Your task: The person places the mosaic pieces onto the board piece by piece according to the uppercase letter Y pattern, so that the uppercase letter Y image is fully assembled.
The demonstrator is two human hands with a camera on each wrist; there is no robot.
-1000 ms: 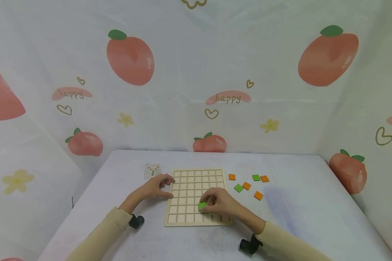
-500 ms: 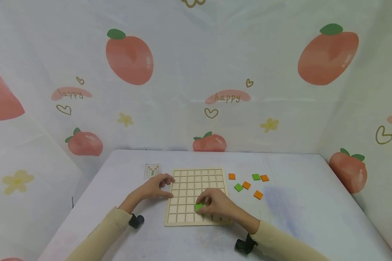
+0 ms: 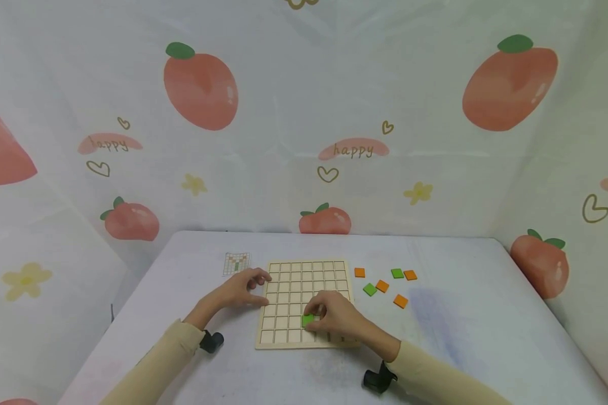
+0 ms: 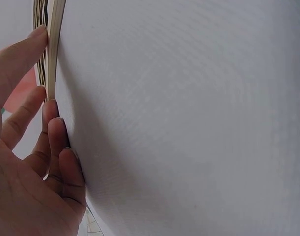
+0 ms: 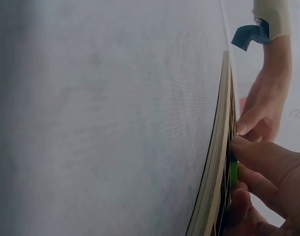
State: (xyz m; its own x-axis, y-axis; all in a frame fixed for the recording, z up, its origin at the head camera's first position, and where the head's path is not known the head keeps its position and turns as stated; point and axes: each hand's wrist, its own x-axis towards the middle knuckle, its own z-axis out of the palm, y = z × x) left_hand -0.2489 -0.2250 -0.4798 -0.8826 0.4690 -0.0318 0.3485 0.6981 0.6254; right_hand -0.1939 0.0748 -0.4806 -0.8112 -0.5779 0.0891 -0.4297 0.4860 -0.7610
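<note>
My right hand (image 3: 338, 316) pinches a square green tile (image 3: 307, 320) between thumb and fingers, low on a pale wooden grid board (image 3: 282, 308). In the right wrist view the green tile (image 5: 233, 172) shows edge-on, close against the board's face. The hand covers the lower right cells of the board. At the board's left side my left hand (image 3: 243, 288) rests with thumb and fingers spread along the rim. Seen from the left wrist, the thumb and fingertips touch the board's edge (image 4: 54, 54), and the other fingers are slightly bent beside it.
Right of the board lie several loose tiles, orange (image 3: 401, 301) and green (image 3: 370, 289). A small card (image 3: 236, 263) printed with a coloured grid lies behind my left hand. A white patterned cloth (image 3: 273, 185) hangs behind the white table (image 3: 456, 281).
My right hand has slid the green tile a little to the left over the board, mostly in the first half second, and now stays almost still. The left hand keeps its place.
</note>
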